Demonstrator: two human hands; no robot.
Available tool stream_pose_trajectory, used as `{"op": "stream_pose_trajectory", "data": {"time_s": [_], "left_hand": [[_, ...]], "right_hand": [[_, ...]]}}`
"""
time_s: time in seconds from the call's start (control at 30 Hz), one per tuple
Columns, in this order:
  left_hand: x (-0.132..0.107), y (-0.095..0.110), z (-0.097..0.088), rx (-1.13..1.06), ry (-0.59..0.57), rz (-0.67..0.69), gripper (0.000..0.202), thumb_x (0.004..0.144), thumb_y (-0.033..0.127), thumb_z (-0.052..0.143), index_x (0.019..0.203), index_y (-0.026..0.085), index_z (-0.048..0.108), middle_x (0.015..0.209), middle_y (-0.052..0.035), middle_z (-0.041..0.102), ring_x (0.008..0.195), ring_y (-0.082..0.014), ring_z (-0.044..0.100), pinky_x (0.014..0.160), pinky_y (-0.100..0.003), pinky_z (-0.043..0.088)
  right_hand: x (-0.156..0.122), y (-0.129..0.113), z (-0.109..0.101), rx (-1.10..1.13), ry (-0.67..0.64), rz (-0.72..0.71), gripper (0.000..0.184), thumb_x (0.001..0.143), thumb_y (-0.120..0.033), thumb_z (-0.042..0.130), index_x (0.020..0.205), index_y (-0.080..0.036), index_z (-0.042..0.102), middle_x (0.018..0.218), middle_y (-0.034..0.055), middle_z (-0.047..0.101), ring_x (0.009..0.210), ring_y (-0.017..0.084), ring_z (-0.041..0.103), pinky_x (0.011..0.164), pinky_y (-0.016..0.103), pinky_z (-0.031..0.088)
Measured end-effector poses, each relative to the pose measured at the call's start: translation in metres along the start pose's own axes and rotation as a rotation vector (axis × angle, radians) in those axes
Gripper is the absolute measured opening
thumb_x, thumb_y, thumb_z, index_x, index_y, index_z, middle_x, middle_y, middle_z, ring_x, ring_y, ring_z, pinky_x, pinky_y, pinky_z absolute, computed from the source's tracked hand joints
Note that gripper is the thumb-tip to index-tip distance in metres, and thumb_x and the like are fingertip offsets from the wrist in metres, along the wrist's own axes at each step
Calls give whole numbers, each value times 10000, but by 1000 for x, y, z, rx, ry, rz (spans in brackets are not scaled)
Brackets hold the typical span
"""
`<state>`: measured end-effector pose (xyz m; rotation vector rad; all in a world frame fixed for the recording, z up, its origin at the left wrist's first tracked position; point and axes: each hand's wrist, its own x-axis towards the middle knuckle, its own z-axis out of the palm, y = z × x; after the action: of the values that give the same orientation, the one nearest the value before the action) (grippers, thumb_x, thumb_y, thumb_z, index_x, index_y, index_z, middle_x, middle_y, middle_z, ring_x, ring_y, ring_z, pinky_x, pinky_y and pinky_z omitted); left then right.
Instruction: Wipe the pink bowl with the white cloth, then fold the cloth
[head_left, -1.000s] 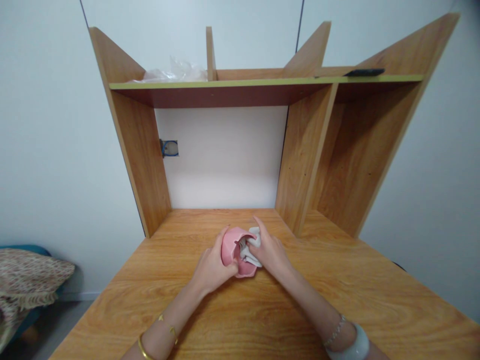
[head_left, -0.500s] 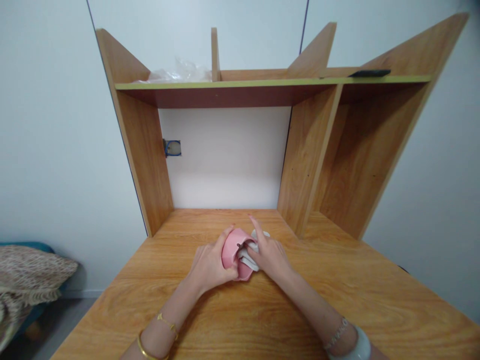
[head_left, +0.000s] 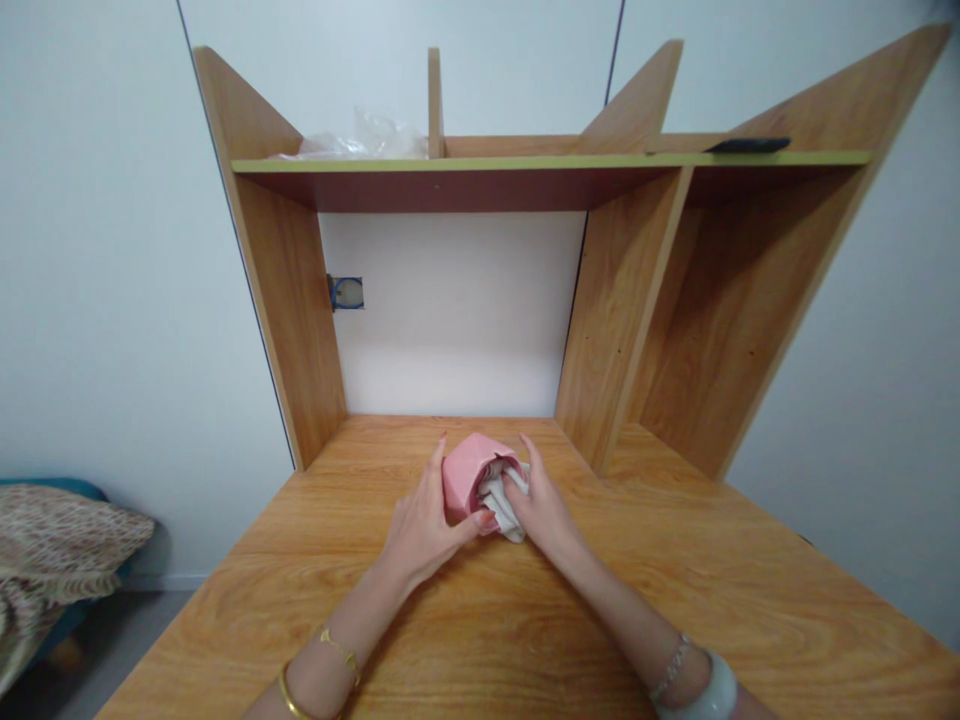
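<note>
A pink, faceted cup-like container (head_left: pixel 465 470) lies tilted just over or on the wooden desk, its opening turned right and toward me. A small dark notch shows at its rim. My left hand (head_left: pixel 427 525) is wrapped around its left side, thumb at the lower rim. A whitish cloth (head_left: pixel 506 512) is bunched partly inside the opening and hangs out below it. My right hand (head_left: pixel 547 510) grips this cloth at the mouth, some fingers hidden in or behind it, with one finger stretched upward.
The wooden desk (head_left: pixel 480 640) carries a shelf unit (head_left: pixel 480 172) at its back. On the top shelf lie a clear plastic bag (head_left: pixel 360 138) and a flat black item (head_left: pixel 748 146). A wall box with a blue wire (head_left: pixel 347 293) shows behind. A patterned blanket (head_left: pixel 67 540) is at far left.
The pink container has been turned so its opening faces me more. My right hand has pushed the cloth deeper into the mouth and shifted slightly right. The left thumb now lies along the rim.
</note>
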<state>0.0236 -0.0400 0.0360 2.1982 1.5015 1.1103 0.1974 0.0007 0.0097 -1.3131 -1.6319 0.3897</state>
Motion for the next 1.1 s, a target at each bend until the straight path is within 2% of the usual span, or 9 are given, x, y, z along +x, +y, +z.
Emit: {"op": "stream_pose_trajectory", "data": {"time_s": [0.13, 0.3, 0.4, 0.53, 0.67, 0.77, 0.83, 0.97, 1.1], "left_hand": [[-3, -2, 14, -204, -20, -26, 816, 665, 526, 588, 1275, 129, 217, 1211, -160, 452, 1037, -269, 494, 840, -384, 397], [-3, -2, 25, -443, -24, 10, 800, 698, 404, 616, 1277, 143, 130, 1194, -145, 450, 1048, -220, 485, 879, -362, 386], [-2, -4, 26, -469, 18, 13, 770, 696, 361, 625, 1263, 151, 148, 1186, -136, 450, 1054, -210, 478, 896, -354, 372], [-1, -6, 26, -468, 78, -14, 749, 688, 359, 627, 1248, 148, 177, 1158, -133, 470, 1021, -205, 500, 869, -340, 392], [-1, -5, 26, -434, 65, -36, 764, 670, 350, 636, 1254, 151, 186, 1129, -122, 500, 988, -202, 523, 828, -322, 417], [-3, -2, 25, -364, 31, -8, 790, 656, 326, 646, 1268, 152, 178, 1117, -116, 516, 981, -201, 526, 826, -320, 416], [-3, 1, 23, -331, -9, 10, 788, 662, 323, 636, 1274, 144, 172, 1065, -106, 548, 921, -196, 552, 784, -314, 434], [-4, 7, 15, -272, -68, 3, 744, 669, 351, 618, 1267, 160, 218, 984, -85, 593, 850, -202, 582, 723, -306, 450], [-3, 7, 8, -181, -94, -10, 720, 635, 364, 633, 1241, 179, 291, 998, -80, 599, 869, -219, 578, 714, -307, 448]], "right_hand": [[4, 10, 10, 209, 64, 60, 616, 734, -223, 443, 1304, -195, 210, 926, 50, 612, 810, 175, 589, 701, 305, 461], [4, 14, 23, 416, 69, 53, 500, 688, -275, 516, 1161, -206, 370, 1028, 61, 584, 938, 179, 556, 818, 336, 436], [3, 9, 26, 516, 56, 103, 546, 613, -308, 597, 1105, -195, 390, 1010, 72, 591, 935, 190, 560, 831, 346, 433], [-1, -4, 23, 579, 6, 273, 721, 481, -334, 701, 1106, -169, 382, 1013, 107, 584, 900, 217, 576, 791, 357, 456], [0, -10, 20, 573, -18, 345, 748, 418, -289, 728, 1076, -164, 396, 1012, 108, 584, 880, 206, 581, 763, 326, 464], [5, -6, 17, 500, -62, 275, 624, 424, -265, 718, 984, -166, 460, 906, 68, 622, 799, 192, 593, 707, 312, 469], [8, -3, 12, 410, -72, 220, 587, 457, -265, 701, 990, -159, 479, 819, 40, 638, 732, 182, 594, 663, 302, 466], [11, -7, -5, 48, 21, 207, 718, 548, -290, 655, 1195, -132, 384, 699, 23, 635, 631, 186, 587, 565, 275, 429], [7, -15, -15, -346, 41, 110, 703, 682, -322, 554, 1311, -183, 271, 649, 29, 624, 601, 213, 590, 516, 259, 368]]}}
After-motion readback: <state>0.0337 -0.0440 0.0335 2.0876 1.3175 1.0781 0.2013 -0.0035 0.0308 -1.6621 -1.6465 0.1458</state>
